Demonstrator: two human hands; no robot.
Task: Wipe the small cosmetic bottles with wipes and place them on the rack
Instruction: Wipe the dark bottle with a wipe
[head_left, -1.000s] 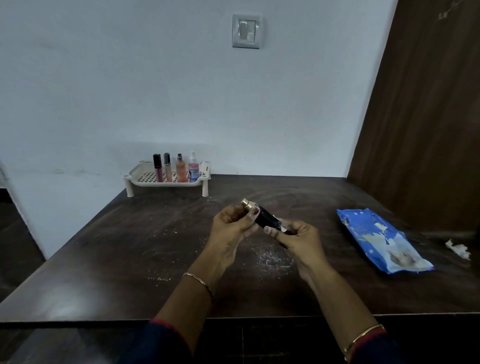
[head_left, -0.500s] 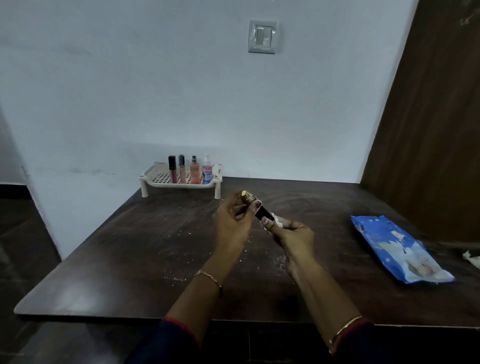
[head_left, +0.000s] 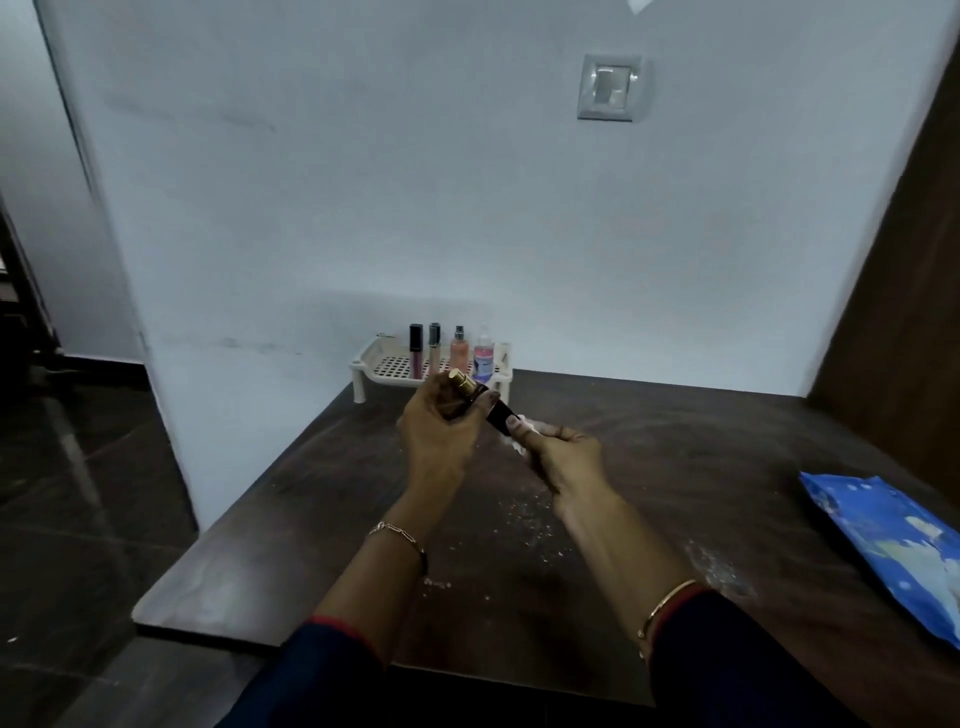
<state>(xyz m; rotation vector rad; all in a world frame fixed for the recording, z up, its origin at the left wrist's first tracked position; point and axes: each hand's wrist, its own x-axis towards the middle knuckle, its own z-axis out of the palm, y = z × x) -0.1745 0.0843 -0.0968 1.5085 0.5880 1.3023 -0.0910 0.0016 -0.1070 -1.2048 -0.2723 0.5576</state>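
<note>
A small black bottle with a gold cap (head_left: 485, 402) is tilted in the air above the table, gold end up and to the left. My left hand (head_left: 441, 423) grips its upper part. My right hand (head_left: 561, 457) presses a white wipe (head_left: 524, 439) against its lower end. Behind the hands, the cream perforated rack (head_left: 387, 364) stands by the wall on the table's far left corner. It carries several upright small bottles: a dark tube (head_left: 415, 343), a pale tube (head_left: 434, 340), a peach spray (head_left: 459, 348) and a pink-and-blue spray (head_left: 483, 353).
The dark wooden table (head_left: 675, 467) has white specks near its middle. A blue pack of wipes (head_left: 888, 540) lies at the right edge. A white wall with a switch plate (head_left: 610, 88) is behind, a brown door on the right, dark floor to the left.
My view has swung left and nearer. Both hands have risen toward the rack with the bottle, and the right hand's wipe has slid to the bottle's lower end.
</note>
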